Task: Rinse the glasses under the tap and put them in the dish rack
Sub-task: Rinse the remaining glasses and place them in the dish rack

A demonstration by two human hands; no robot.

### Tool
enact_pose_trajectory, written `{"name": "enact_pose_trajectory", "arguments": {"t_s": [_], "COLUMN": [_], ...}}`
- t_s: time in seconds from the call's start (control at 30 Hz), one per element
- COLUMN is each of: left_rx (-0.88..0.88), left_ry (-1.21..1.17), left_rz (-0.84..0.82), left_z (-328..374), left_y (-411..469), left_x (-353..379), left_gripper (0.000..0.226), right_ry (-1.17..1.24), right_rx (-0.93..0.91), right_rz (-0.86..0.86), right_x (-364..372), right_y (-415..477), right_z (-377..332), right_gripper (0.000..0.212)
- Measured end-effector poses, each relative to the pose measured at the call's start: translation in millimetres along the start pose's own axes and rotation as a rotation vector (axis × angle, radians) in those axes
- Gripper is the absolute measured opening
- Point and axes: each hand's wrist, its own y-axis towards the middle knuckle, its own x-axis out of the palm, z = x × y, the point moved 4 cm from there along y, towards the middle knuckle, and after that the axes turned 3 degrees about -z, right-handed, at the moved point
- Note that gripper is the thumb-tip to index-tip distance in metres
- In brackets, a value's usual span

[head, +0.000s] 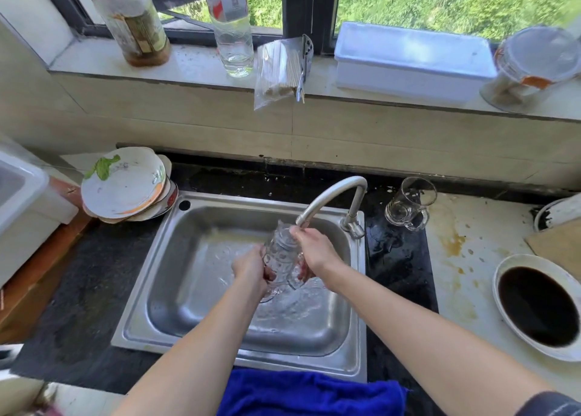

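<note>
A clear patterned glass [283,252] is held over the steel sink [176,290], just below the spout of the curved tap [333,195]. My left hand [251,269] grips its lower part from the left. My right hand [314,252] holds its right side, fingers reaching up by the spout. Water splashes in the basin beneath. A second clear glass [408,205], a mug with a handle, lies tilted on the dark counter right of the tap. No dish rack is identifiable.
Stacked plates [125,186] lean at the sink's back left. A white bin [19,192] sits far left. A bowl of dark liquid [534,305] stands right. Blue cloth [308,393] hangs at the front edge. Bottles [132,22], a white box [412,60] line the windowsill.
</note>
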Motion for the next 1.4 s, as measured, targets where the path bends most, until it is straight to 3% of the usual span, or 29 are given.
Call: {"name": "enact_pose_trajectory", "arguments": {"t_s": [0.07, 0.23, 0.33, 0.4, 0.47, 0.63, 0.7, 0.77, 0.9, 1.0, 1.07, 1.17, 1.27, 1.33, 1.4], "left_rx": [0.076, 0.146, 0.157, 0.162, 0.165, 0.206, 0.173, 0.131, 0.415, 0.400, 0.407, 0.501, 0.554, 0.577, 0.575], "left_ry": [0.057, 0.135, 0.192, 0.197, 0.195, 0.237, 0.190, 0.226, 0.674, 0.942, 1.026, 1.115, 1.237, 1.297, 1.327], "left_rz": [0.027, 0.080, 0.091, 0.123, 0.157, 0.066, -0.125, -0.314, -0.330, -0.456, -0.447, -0.323, -0.226, -0.172, -0.159], "left_z": [7, 17, 13, 13, 16, 24, 26, 35, 63, 54, 48, 54, 57, 58, 61], "left_y": [-5, 1, -5, -8, -7, -14, -21, -29, -34, -39, -38, -35, -29, -25, -22], "left_x": [4, -1, 6, 7, 5, 18, 29, 34, 28, 34, 38, 40, 42, 42, 44], "left_gripper": [0.022, 0.027, 0.028, 0.030, 0.031, 0.011, 0.010, 0.017, 0.025, 0.028, 0.024, 0.023, 0.026, 0.026, 0.025], "right_ry": [-0.017, -0.131, -0.180, -0.325, -0.368, -0.226, -0.124, 0.158, 0.644, 0.704, 0.700, 0.415, -0.040, -0.277, -0.352], "right_rx": [0.104, -0.005, 0.062, 0.002, -0.083, -0.213, -0.182, -0.002, 0.338, 0.382, 0.386, 0.349, 0.093, -0.091, -0.149], "right_rz": [0.005, -0.065, 0.092, 0.134, 0.052, 0.035, 0.108, 0.103, -0.145, -0.261, -0.307, -0.151, 0.094, 0.098, 0.012], "right_x": [-5, 0, -13, -11, -5, -8, -18, -32, -38, -22, -10, -12, -32, -38, -36], "right_y": [4, 4, 6, 3, -2, 9, 14, 21, 22, 29, 34, 37, 34, 27, 19], "right_z": [0, 11, 10, 7, 10, 9, 7, 15, 36, 45, 47, 52, 46, 39, 37], "right_gripper": [0.050, 0.055, 0.066, 0.065, 0.064, 0.057, 0.046, 0.036, 0.038, 0.040, 0.043, 0.042, 0.026, 0.024, 0.026]}}
